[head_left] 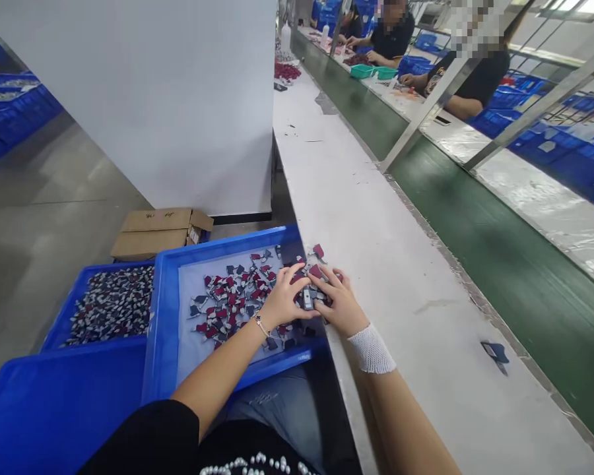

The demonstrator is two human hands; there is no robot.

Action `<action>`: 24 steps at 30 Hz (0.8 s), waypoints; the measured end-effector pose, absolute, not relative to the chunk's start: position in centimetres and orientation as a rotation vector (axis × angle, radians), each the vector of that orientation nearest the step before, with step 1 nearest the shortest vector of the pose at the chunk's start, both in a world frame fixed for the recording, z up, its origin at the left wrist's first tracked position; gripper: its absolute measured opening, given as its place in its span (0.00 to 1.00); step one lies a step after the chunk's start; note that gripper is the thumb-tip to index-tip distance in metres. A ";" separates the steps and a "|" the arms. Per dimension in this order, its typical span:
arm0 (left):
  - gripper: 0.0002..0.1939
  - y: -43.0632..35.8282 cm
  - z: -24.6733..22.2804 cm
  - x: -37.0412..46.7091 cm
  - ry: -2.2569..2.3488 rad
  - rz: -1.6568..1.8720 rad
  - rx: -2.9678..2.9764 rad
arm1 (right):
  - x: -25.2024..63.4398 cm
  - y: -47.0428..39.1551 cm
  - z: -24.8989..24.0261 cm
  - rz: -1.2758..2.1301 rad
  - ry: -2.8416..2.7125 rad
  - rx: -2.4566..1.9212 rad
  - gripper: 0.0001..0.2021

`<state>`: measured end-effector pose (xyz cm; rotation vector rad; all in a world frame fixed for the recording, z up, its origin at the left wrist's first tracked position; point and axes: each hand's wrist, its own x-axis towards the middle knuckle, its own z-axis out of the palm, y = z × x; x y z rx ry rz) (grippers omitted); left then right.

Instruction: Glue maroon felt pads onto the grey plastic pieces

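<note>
My left hand (284,300) and my right hand (340,305) are close together at the edge of the white table, curled around a small heap of red and grey pieces. A grey piece with a pale rectangular face (307,299) shows between the fingers of both hands. Just beyond the fingertips, a red piece (318,251) lies on the table. Left of the table edge, a blue tray (164,316) with a pale lining holds many similar red and dark grey pieces. Some pieces are hidden under my hands.
A second blue bin (59,323) full of small pieces and a cardboard box (153,232) are at the left. One dark piece (495,353) lies on the table (400,264) at the right. Beyond the green conveyor belt (499,264), several people sit working near metal posts.
</note>
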<state>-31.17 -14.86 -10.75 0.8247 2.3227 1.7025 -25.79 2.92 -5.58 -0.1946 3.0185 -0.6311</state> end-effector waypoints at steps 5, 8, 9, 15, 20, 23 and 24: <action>0.37 -15.3 -14.8 -29.9 1.913 2.237 0.138 | -28.2 -3.4 -6.5 -0.699 2.943 -0.242 0.23; 0.33 -16.2 -16.3 -29.7 1.710 2.318 -0.200 | -29.7 -7.8 -8.1 -0.716 2.848 -0.162 0.22; 0.31 -16.9 -16.7 -29.8 1.677 2.305 -0.279 | -30.1 -9.0 -8.7 -0.721 2.805 -0.140 0.21; 0.28 -24.1 -17.6 -29.3 1.792 2.050 -0.539 | -30.3 -10.5 -7.0 -0.777 2.699 -0.170 0.21; 0.32 -29.0 -17.3 -28.7 2.242 1.629 -0.446 | -31.4 -3.6 -1.7 -0.751 2.947 0.057 0.20; 0.32 -27.5 -17.8 -29.0 2.506 1.367 -0.087 | -33.7 -0.2 -0.9 -0.639 2.995 0.288 0.19; 0.30 -26.5 -18.2 -29.3 2.556 1.285 0.068 | -34.3 0.4 -1.0 -0.614 2.976 0.317 0.18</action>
